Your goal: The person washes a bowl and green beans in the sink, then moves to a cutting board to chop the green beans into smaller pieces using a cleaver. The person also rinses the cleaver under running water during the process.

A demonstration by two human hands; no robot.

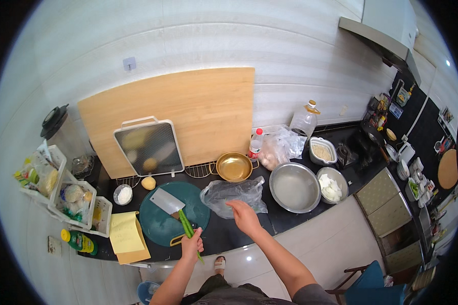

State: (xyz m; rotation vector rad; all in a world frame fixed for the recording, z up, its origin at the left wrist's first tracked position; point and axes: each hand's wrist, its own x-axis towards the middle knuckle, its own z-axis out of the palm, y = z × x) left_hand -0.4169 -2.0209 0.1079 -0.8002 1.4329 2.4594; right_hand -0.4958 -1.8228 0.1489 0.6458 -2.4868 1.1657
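Several long green chili peppers [185,222] are gripped in my left hand [192,244], over the front edge of a round dark green cutting board [156,228]. A cleaver [168,201] lies on that board, its handle partly hidden behind the peppers. My right hand [245,218] is over the front of a clear plastic bag [221,192] on the black counter. Its fingers are close together, and whether they pinch the bag cannot be told. Right of the bag stands a large steel basin [295,187], beside a smaller steel bowl [333,187] holding white chunks.
Behind the bag is a gold two-handled pan [234,167]. A peeled potato [148,183], a small bowl of white powder [123,195] and a yellow notepad [128,233] flank the board. White baskets [105,217] and a green bottle [79,242] stand at left.
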